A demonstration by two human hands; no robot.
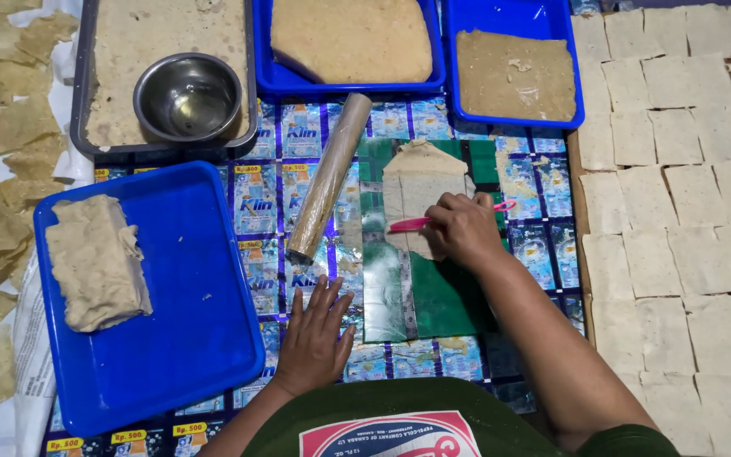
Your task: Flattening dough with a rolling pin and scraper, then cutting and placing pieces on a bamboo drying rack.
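My right hand (464, 228) pinches a pink cutter (420, 222) against the thin dough sheet (420, 190) lying on the green mat (450, 296). My left hand (315, 334) rests flat, fingers spread, just left of that mat, below the rolling pin (329, 178).

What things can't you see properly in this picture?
Head view only:
- The pink tool: the right hand covers its middle, so its working part is hidden.
- The thin dough sheet: its lower end sits under that hand.
- The grey tray and two top blue trays: cut off by the top edge.
- The metal bowl: any liquid inside is too unclear to tell.
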